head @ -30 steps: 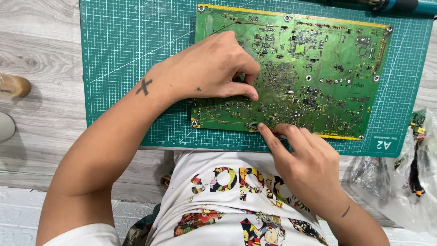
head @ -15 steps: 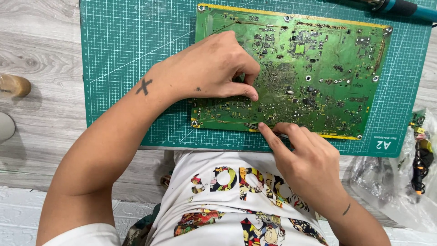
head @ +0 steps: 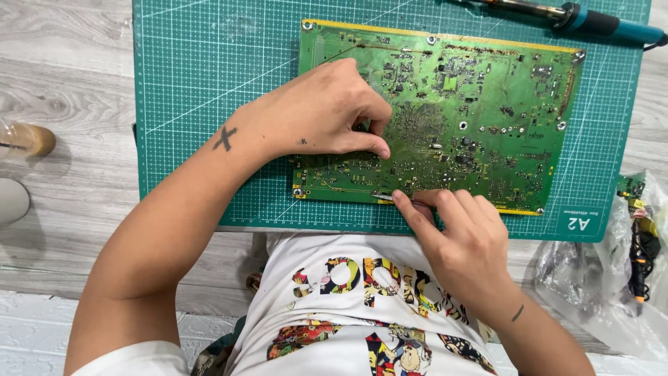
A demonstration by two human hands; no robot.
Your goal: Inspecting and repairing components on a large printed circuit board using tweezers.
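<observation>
A large green circuit board [head: 480,104] lies flat on a teal cutting mat [head: 209,76]. My left hand [head: 313,115] rests on the board's left half, fingers curled, thumb and fingertip pressed to its surface. My right hand [head: 463,240] is at the board's near edge, index finger stretched along it. It pinches a thin metal tool [head: 390,198] whose tip lies on the board edge; most of the tool is hidden under the fingers.
A soldering iron with a blue handle [head: 598,24] lies at the mat's far right corner. A clear plastic bag with small parts [head: 619,278] sits on the grey wooden floor at right. A brown-tipped object [head: 28,139] lies at far left.
</observation>
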